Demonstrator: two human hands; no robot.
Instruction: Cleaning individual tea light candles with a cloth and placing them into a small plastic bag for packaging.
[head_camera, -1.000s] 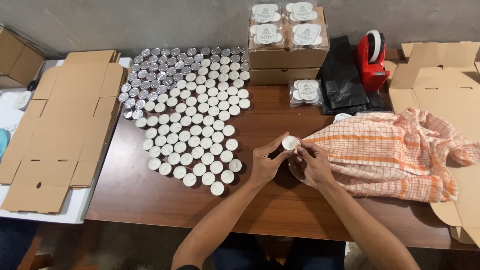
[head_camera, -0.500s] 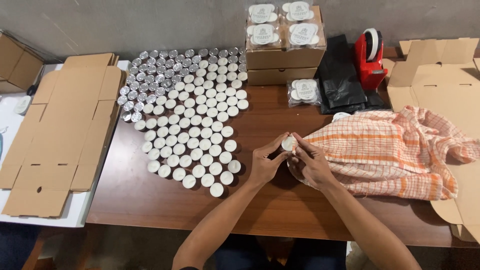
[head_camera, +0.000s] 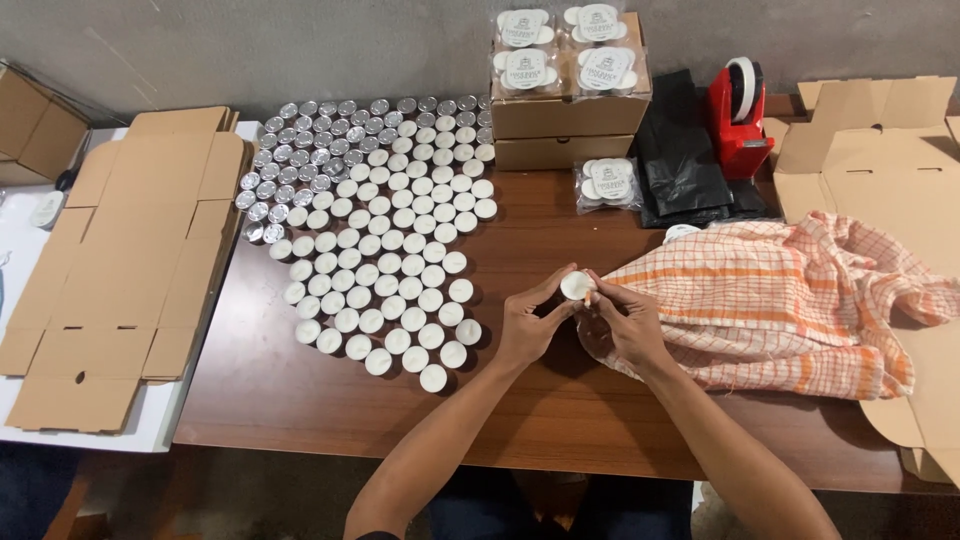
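Just left of the orange checked cloth (head_camera: 780, 300), both hands, the left hand (head_camera: 528, 325) and right hand (head_camera: 625, 325), pinch one small white tealight (head_camera: 577, 285) above the tabletop (head_camera: 300, 400); it looks light, its wax easily marred, so best gripped by the rim.

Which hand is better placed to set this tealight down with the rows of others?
Left, probably. The left hand already pinches the tealight and lies nearer the tealight rows; the right hand rests against the checked cloth.
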